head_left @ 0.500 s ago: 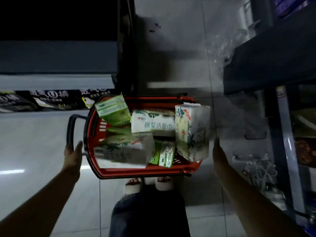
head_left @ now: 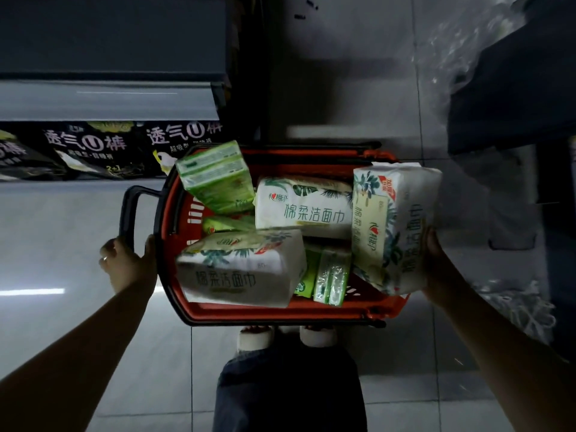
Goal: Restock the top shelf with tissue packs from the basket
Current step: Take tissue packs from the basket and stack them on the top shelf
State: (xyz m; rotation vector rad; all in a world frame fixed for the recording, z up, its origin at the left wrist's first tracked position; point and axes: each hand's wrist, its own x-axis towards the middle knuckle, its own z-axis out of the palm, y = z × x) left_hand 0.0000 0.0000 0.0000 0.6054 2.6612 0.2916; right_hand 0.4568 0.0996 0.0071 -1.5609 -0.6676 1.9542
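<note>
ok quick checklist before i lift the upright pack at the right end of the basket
1. Right hand against the upright white pack: ok, touching its outer side.
2. Grip closed round it: cannot tell, fingers hidden behind the pack.
3. Left hand steadying the red basket: ok, gripping the black handle.
4. Pack free of the flat white pack beside it: cannot tell, they look touching.
5. Top shelf space: cannot tell, not in view.

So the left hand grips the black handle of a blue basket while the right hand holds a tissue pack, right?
Not quite: the head view shows the basket is red, not blue. The left hand does grip its black handle, and the right hand holds a tissue pack.
</note>
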